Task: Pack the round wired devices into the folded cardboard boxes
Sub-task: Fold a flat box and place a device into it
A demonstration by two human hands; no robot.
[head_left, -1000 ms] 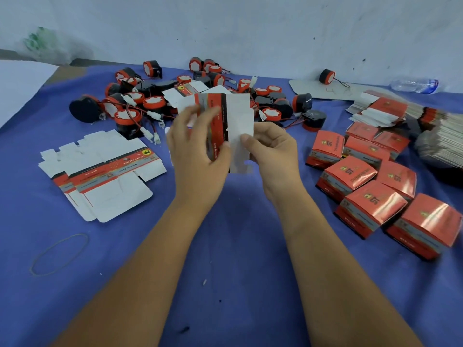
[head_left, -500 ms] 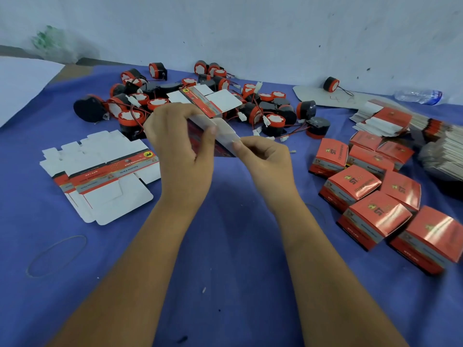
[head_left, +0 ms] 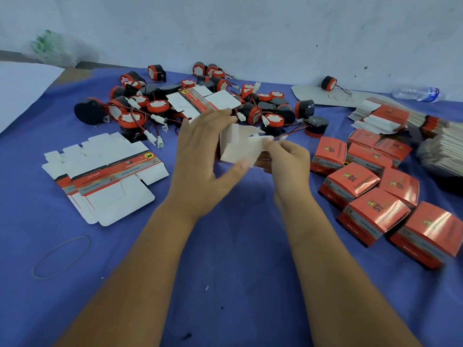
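Half-folded carton blank (head_left: 234,146) held mid-air over desk (head_left: 225,259), between both hands. Left hand (head_left: 200,161) fingers spread, cradling its side; right hand (head_left: 288,159) pinches a flap. Thin card: light, creases easily; hold by panel edges. Wired devices (head_left: 274,120) heaped just behind; open room nearer the body.

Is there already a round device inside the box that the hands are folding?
No, the box blank held between the left hand and right hand is only white flaps, nothing inside.
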